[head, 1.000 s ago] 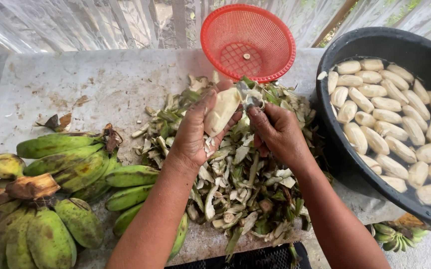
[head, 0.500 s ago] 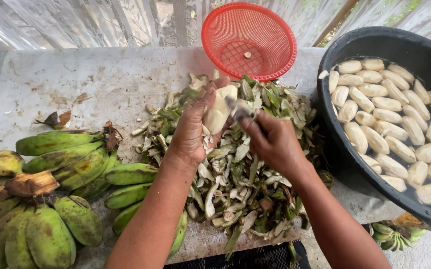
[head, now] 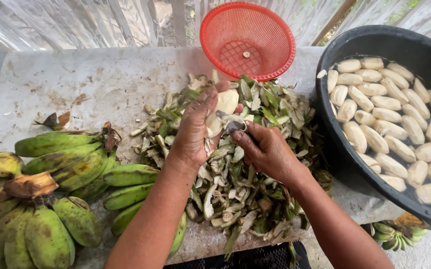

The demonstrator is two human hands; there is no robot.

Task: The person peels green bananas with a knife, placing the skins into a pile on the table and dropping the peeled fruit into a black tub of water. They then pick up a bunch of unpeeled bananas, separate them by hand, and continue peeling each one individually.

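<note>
While my left hand grasps the half-peeled banana above the heap of green peelings, the fruit's long axis runs from my palm up and away from me, tilted slightly toward my right side, and its pale bared tip points toward the red plastic colander beyond my fingers. My right hand lies just beside it, below and to the right of the fruit, clenched around a small dark-handled peeling tool whose working end touches the banana's lower part, close to my left thumb. Of the two, the left hand is the nearer, since it encloses the fruit. Farther to the right of my right hand stands the black basin of water with peeled bananas; to the left of my left forearm lie the unpeeled green bunches on the tabletop.
</note>
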